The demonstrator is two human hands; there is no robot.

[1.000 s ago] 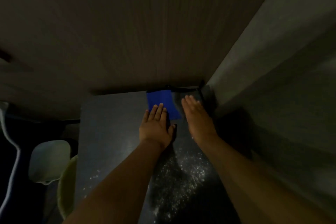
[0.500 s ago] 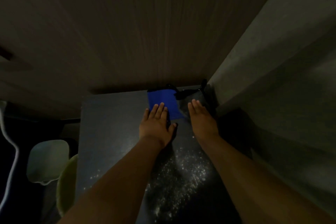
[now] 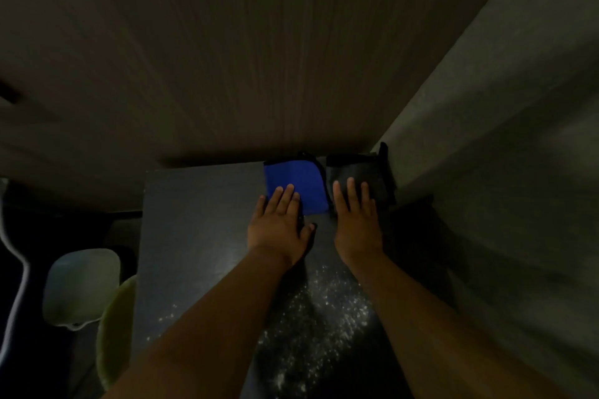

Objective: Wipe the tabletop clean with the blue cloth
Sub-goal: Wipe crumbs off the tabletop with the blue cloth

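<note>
A folded blue cloth (image 3: 299, 183) lies at the far edge of the dark tabletop (image 3: 197, 230). My left hand (image 3: 280, 225) lies flat, its fingertips resting on the cloth's near left corner. My right hand (image 3: 355, 219) is flat too, just right of the cloth, its fingertips over a black object (image 3: 356, 170) in the far right corner. White powder (image 3: 319, 317) is scattered over the near part of the tabletop between my forearms. The scene is very dim.
A wood-grain wall (image 3: 259, 58) rises behind the table and a grey wall (image 3: 502, 139) closes in on the right. Left of the table stand a pale chair seat (image 3: 81, 285) and a yellow-green rounded object (image 3: 115, 334).
My right hand has shifted right, off the cloth's side and onto the black object. My left hand stays with its fingertips on the blue cloth.
</note>
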